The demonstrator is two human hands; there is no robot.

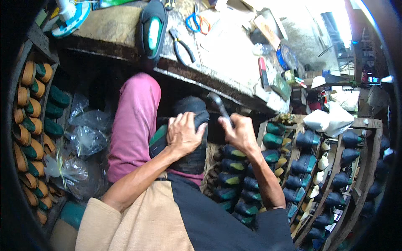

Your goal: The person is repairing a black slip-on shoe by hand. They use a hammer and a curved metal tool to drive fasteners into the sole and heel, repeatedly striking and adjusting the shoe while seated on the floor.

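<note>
My left hand (184, 133) lies over a dark shoe with a green part (158, 140), its fingers wrapped round it, and presses it on my lap. The shoe rests against a black covering (194, 157) on my right thigh; much of it is hidden by the hand. In my right hand (240, 133) is a hammer (222, 108), gripped by its handle. The hammer's metal head is raised just right of the shoe, apart from it. On the bench ahead stands another dark shoe (145, 39) with a green and white inside.
The wooden bench (104, 25) carries pliers (182, 48), scissors (194, 23) and a red-handled tool (262, 69). Racks of shoes flank me: tan and green ones (31, 125) left, dark ones (301, 165) right. Plastic bags (86, 138) lie beside my left leg.
</note>
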